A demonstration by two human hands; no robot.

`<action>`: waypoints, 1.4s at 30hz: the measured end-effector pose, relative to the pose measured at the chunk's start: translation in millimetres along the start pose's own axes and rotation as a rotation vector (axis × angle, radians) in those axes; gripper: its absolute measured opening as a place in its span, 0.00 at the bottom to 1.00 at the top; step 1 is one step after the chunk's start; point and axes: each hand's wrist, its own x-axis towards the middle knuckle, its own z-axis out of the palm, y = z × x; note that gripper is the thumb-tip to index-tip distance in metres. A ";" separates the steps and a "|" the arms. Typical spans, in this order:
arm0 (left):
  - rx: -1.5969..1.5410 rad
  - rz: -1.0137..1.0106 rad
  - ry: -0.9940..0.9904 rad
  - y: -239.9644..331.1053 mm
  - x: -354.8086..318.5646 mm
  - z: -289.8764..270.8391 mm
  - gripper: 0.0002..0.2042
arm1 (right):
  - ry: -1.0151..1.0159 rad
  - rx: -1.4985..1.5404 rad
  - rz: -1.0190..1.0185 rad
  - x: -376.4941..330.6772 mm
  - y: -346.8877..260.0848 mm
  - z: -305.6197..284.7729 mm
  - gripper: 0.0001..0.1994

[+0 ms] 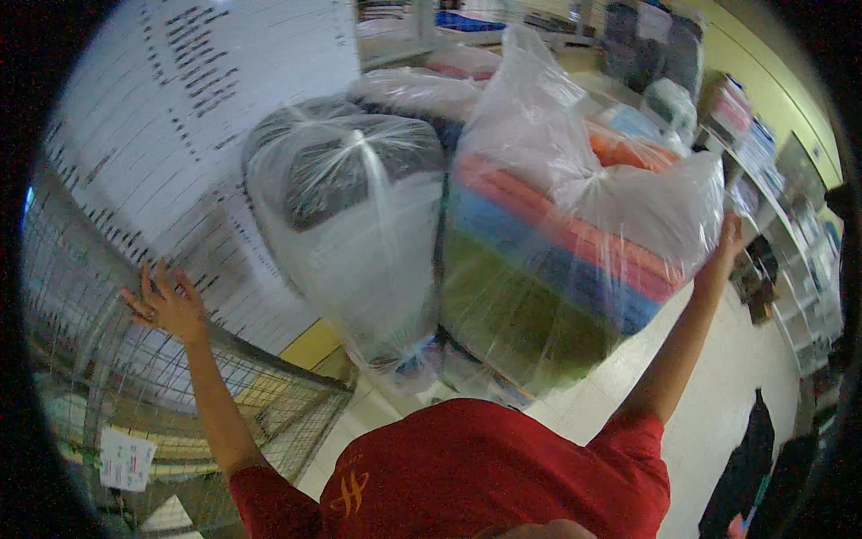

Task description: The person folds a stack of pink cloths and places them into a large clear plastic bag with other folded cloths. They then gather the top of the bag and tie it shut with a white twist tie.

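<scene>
My left hand (171,305) is spread with fingers apart, beside the top rail of a wire mesh cage (108,314) and in front of a white board with rows of dark writing (260,54). My right hand (730,238) is at the right edge of a large clear plastic bag (646,211), its fingers partly hidden and seemingly closed on the plastic. Stacked folded cloths (530,234) in orange, pink, blue and olive green show through this bag. To its left stands another tied clear bag (359,242) with grey and pale contents.
More plastic-wrapped bundles (422,90) lie behind the two bags. White shelves (790,296) with boxes and packs line the right wall. Dark cloth (741,467) is at the lower right, by the pale tiled floor (696,386). A white paper tag (126,460) hangs on the cage.
</scene>
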 end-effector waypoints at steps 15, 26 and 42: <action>0.053 0.063 0.101 -4.0 4.8 21.7 0.17 | -0.482 -0.844 -0.218 57.3 -72.5 54.6 0.22; -0.184 0.021 0.158 0.0 -4.4 34.9 0.13 | -0.760 -1.918 -1.082 142.0 -79.7 5.6 0.29; -1.254 -0.316 0.431 214.4 103.8 -99.1 0.13 | -0.535 -0.761 -0.486 8.0 -129.5 -28.5 0.27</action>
